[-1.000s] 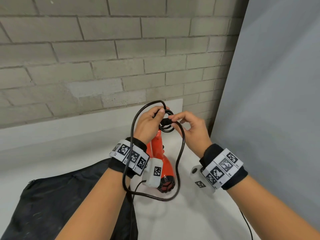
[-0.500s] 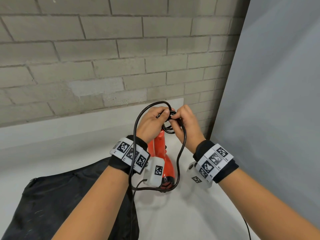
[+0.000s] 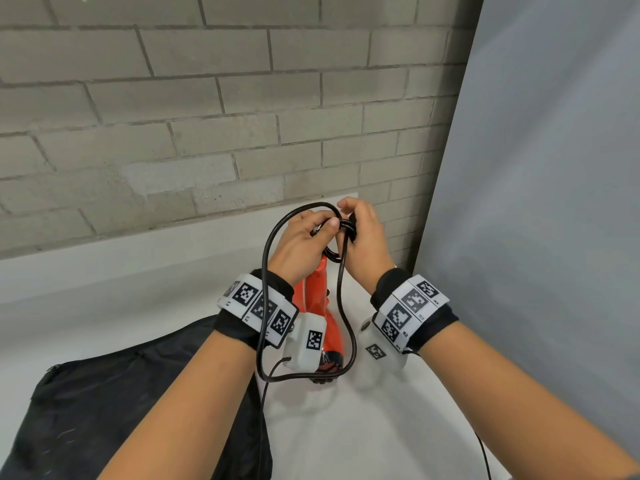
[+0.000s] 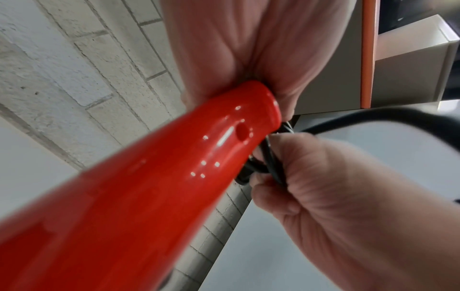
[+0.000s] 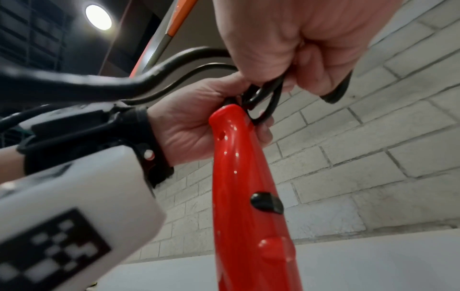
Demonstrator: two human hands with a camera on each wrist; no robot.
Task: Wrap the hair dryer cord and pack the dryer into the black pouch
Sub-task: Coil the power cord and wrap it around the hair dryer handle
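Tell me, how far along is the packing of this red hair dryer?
Partly done. A few small coils of the cord are gathered at the end of the dryer's handle. In hand: the left hand grips handle and coils, while the right hand pinches the cord there. Left: a long loop hangs loose, and the hair dryer is not yet in the black pouch, which lies on the table.
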